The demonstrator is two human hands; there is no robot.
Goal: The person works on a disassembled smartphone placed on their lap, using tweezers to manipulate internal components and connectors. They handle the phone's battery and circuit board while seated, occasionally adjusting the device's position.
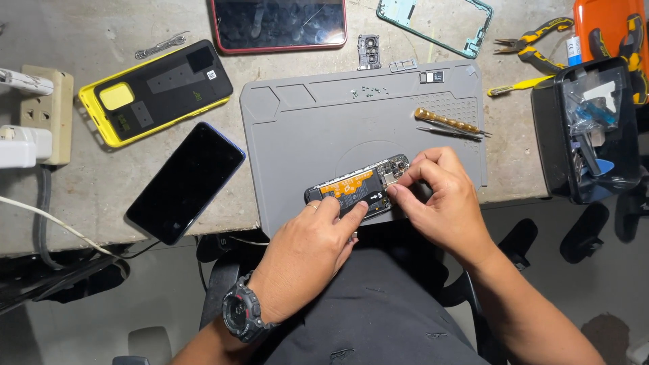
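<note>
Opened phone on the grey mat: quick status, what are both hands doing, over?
Left hand steadies opened phone at its near edge. Right hand pinches its upper end. Phone lies on grey mat. Brass screwdriver lies apart, nothing in the way.
</note>
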